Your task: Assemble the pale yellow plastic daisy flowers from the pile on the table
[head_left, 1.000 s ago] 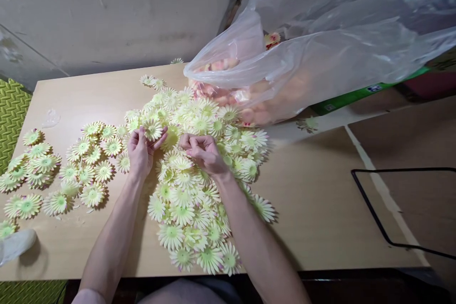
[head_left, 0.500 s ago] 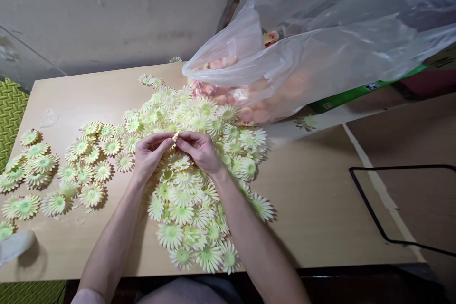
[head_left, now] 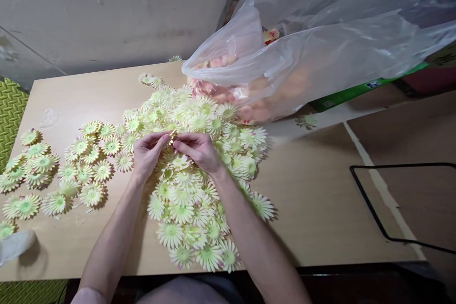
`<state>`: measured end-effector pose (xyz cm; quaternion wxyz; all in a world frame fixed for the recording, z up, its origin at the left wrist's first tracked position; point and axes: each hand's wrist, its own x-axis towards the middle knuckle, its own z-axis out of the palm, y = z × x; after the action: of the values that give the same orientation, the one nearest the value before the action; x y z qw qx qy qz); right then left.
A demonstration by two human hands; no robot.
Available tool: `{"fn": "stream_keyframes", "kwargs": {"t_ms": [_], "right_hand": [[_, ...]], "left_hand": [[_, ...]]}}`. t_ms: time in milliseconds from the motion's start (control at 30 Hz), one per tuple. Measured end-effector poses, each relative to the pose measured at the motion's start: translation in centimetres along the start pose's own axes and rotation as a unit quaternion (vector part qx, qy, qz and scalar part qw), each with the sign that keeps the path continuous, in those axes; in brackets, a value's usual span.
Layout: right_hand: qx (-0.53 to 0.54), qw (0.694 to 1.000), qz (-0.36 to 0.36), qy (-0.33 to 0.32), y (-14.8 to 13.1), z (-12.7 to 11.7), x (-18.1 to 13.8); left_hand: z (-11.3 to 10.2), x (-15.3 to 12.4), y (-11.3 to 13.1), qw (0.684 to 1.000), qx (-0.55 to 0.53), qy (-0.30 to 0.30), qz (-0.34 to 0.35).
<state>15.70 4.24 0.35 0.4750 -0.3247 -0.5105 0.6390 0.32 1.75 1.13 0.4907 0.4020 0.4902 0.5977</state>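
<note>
With green matting [head_left: 12,118] beside our pale table [head_left: 320,209] and a scuffed grey wall [head_left: 107,9] behind, we pinch one flower [head_left: 172,137] between left hand [head_left: 147,154] and right hand [head_left: 200,150].

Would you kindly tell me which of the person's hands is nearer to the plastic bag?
Right. The right hand is just below the left end of the plastic bag in the picture; the left hand is farther to the left.
</note>
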Motion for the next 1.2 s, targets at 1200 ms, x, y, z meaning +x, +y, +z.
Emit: {"fn": "stream_keyframes", "kwargs": {"t_ms": [1200], "right_hand": [[-0.012,1.000,0.000,0.004,0.08,-0.14,-0.01]], "left_hand": [[-0.21,0.07,-0.25,1.000,-0.007,-0.026,-0.007]]}}
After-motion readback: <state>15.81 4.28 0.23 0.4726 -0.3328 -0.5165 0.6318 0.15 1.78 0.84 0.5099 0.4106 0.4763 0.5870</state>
